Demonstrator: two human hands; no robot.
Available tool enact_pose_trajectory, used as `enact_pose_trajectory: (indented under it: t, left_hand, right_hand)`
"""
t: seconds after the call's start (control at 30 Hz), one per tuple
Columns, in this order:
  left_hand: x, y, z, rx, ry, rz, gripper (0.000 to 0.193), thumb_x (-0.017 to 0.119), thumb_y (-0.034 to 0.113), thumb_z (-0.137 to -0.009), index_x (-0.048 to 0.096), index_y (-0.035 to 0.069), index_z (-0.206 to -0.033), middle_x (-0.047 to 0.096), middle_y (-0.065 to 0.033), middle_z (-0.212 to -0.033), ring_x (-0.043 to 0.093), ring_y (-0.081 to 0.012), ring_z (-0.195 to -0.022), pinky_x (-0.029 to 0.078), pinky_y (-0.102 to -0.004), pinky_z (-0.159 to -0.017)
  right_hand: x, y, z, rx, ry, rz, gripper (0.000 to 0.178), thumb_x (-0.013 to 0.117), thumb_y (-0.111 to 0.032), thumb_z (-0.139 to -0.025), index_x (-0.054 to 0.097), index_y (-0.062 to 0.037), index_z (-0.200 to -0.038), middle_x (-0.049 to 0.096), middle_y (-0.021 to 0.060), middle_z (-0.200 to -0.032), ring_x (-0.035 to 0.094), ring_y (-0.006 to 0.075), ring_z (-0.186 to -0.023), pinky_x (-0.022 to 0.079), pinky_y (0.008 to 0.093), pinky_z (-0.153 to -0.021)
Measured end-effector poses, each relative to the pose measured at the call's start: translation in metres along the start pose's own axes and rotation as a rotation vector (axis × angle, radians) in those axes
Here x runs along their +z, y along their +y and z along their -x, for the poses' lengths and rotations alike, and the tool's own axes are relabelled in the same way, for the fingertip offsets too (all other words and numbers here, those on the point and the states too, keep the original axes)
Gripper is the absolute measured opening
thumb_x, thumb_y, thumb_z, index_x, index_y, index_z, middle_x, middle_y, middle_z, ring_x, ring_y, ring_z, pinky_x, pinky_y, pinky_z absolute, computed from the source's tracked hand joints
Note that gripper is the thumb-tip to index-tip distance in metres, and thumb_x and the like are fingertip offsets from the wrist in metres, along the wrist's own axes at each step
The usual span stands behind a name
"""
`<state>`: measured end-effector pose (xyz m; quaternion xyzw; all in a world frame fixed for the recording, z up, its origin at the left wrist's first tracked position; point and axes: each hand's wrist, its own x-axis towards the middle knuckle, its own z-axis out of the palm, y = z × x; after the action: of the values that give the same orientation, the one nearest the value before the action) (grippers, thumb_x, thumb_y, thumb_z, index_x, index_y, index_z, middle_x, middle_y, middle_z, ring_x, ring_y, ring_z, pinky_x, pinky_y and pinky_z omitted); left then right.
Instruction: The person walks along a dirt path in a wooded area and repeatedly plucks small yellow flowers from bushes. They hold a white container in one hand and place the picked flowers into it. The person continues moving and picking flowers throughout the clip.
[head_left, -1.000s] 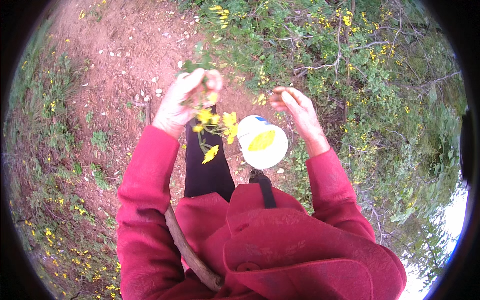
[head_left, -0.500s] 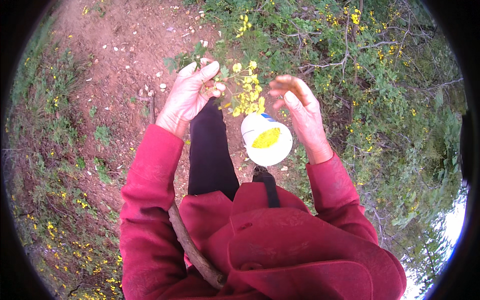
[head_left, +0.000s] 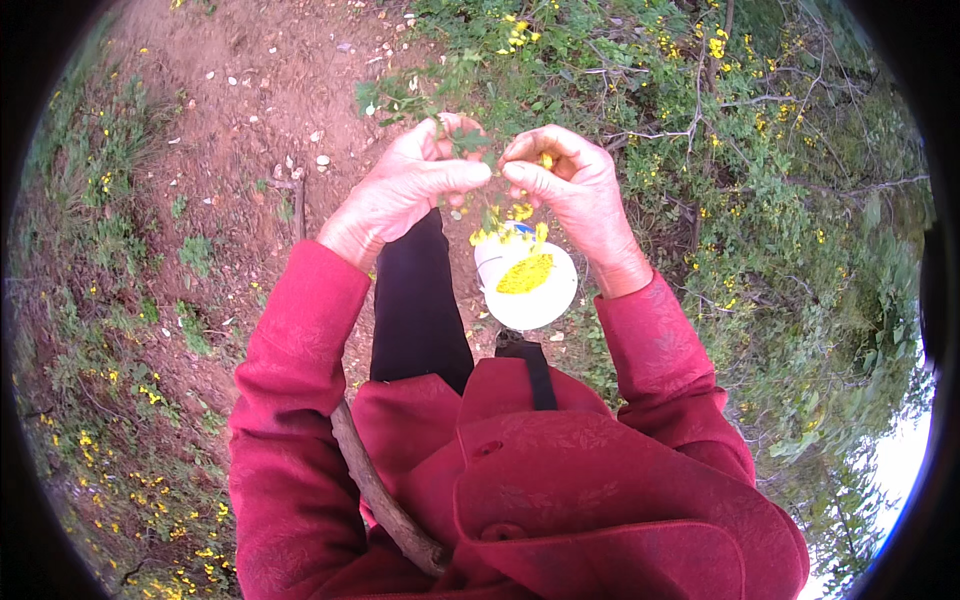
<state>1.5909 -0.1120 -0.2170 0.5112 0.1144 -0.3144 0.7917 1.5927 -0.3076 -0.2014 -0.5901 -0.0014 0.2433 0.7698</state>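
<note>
A leafy green sprig with yellow flowers [head_left: 510, 234] hangs between my two hands, above the bucket. My left hand [head_left: 415, 178] is closed on the sprig's stem, thumb against fingers, with leaves poking out around it. Just right of it, my right hand [head_left: 570, 182] pinches at the yellow flowers; a bit of yellow shows between its fingers. The fingertips of both hands almost meet. Below them a white bucket [head_left: 545, 310] hangs tilted in front of me, partly filled with loose yellow petals [head_left: 525, 273]. Some sprig flowers overlap its far rim.
Green bushes with yellow blossoms [head_left: 760, 150] and bare twigs fill the right side. Reddish soil with small stones [head_left: 250, 100] lies ahead and left. A wooden stick [head_left: 375, 490] rests against my left arm. A black strap [head_left: 541, 385] runs down toward the bucket.
My right hand has moved left and closed on the flowers. My left hand has shifted right with the sprig, so the two hands are now close together.
</note>
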Motion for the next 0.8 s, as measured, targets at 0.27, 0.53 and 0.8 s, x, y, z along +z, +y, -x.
enact_pose_trajectory:
  t: [0.27,0.53,0.8]
  left_hand:
    - [0.004,-0.003,0.003,-0.069,-0.041,-0.229,0.019,0.072,0.011,-0.074,0.062,0.007,-0.089,0.059,0.003,-0.078,0.052,-0.0043,-0.068,0.042,-0.0195,-0.059]
    - [0.003,-0.006,0.005,-0.055,-0.06,-0.203,0.018,0.073,0.008,-0.071,0.061,0.004,-0.084,0.059,0.0016,-0.079,0.055,-0.0076,-0.073,0.045,-0.0237,-0.069]
    - [0.004,-0.005,0.009,-0.033,-0.127,-0.214,0.013,0.07,0.013,-0.075,0.063,0.004,-0.081,0.062,-0.0005,-0.077,0.056,-0.0087,-0.073,0.044,-0.0247,-0.071]
  right_hand:
    - [-0.005,0.004,-0.001,0.046,-0.004,-0.02,0.016,0.063,-0.012,-0.083,0.06,-0.002,-0.094,0.06,-0.0009,-0.075,0.054,0.0036,-0.062,0.042,0.0166,-0.052]
    - [-0.017,0.011,0.0,0.033,-0.012,-0.111,0.033,0.056,-0.023,-0.088,0.052,0.0002,-0.112,0.057,0.0105,-0.106,0.057,0.012,-0.079,0.049,0.0237,-0.065]
    - [-0.01,0.015,0.008,0.133,-0.196,-0.179,0.039,0.061,-0.029,-0.085,0.052,-0.0033,-0.113,0.058,0.006,-0.094,0.057,0.0081,-0.071,0.047,0.02,-0.058]
